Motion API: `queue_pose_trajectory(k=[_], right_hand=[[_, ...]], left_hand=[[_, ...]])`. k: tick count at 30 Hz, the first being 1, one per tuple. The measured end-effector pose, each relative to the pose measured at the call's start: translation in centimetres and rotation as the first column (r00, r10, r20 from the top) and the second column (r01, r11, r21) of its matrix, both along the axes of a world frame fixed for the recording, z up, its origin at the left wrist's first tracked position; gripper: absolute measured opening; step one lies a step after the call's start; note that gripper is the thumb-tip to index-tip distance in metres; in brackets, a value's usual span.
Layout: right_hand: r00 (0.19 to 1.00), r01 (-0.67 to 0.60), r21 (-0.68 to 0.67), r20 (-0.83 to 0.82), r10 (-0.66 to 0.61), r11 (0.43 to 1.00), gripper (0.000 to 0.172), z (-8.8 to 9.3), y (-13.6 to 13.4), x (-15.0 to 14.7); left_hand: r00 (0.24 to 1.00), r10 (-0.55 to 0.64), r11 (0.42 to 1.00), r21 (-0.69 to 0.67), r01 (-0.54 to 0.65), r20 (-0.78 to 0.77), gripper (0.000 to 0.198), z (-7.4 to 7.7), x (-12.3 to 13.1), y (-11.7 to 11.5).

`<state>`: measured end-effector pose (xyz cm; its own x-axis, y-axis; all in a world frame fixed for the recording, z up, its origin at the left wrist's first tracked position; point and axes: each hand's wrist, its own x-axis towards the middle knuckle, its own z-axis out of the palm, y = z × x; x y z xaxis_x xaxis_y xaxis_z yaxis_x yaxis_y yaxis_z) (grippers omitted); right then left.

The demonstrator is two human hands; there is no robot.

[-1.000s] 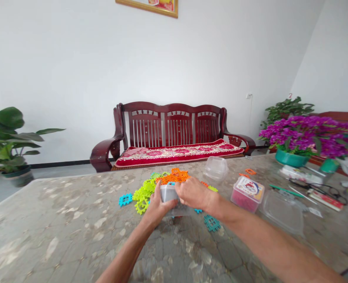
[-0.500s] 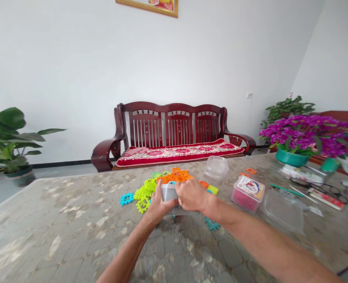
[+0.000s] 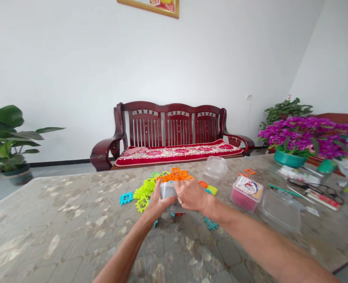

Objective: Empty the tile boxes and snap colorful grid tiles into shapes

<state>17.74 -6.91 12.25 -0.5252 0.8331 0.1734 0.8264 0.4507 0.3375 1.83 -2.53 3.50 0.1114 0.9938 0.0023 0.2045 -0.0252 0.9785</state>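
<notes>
A clear plastic box (image 3: pixel 167 191) is between my two hands, just in front of a heap of puzzle-like plastic pieces. My left hand (image 3: pixel 158 203) is closed around its left side, the thumb laid across the near face. My right hand (image 3: pixel 191 194) has its fingers curled tightly over the right side and rim. The box's contents are mostly hidden by my hands. Behind it lie orange pieces (image 3: pixel 178 174), with lime-green pieces (image 3: pixel 145 190) to the left. One blue piece (image 3: pixel 126 197) rests apart at the left, and a teal piece (image 3: pixel 211 223) lies near my right forearm.
A clear open container (image 3: pixel 216 168) stands farther back on the table (image 3: pixel 74 228). To the right are a lidded box with pink contents (image 3: pixel 246 193), a clear lid (image 3: pixel 281 211), a green pen (image 3: pixel 284 190), eyeglasses (image 3: pixel 327 190) and purple flowers (image 3: pixel 300 133). A wooden sofa (image 3: pixel 174 129) is behind.
Both hands keep their hold on the plastic box, which shifts only slightly. Small red and blue bits now show below the box and beside my left wrist. The whole view moves a little.
</notes>
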Motion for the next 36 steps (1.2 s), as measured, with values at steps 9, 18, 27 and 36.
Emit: queue_pose_trajectory(k=[9,18,27,36], right_hand=[[1.000,0.006,0.018,-0.023,-0.006,1.000,0.018,-0.2,1.0,1.1],[0.869,0.107,0.010,-0.488,-0.088,0.994,0.028,-2.5,1.6,2.0],[0.270,0.286,-0.048,-0.954,-0.129,0.957,0.035,-4.8,5.0,5.3],[-0.473,0.173,-0.206,-0.875,-0.103,0.963,0.042,-8.8,5.4,4.9]], left_hand=[[0.996,0.007,1.000,-0.002,-0.007,0.085,0.104,-0.1,0.4,-0.4],[0.962,-0.121,0.991,-0.026,0.132,0.243,0.111,0.7,-0.4,-1.2],[0.931,-0.343,0.925,0.219,0.310,0.129,0.130,0.9,-0.2,-1.8],[0.844,-0.528,0.849,0.072,0.523,0.094,0.123,2.1,-1.9,-1.4]])
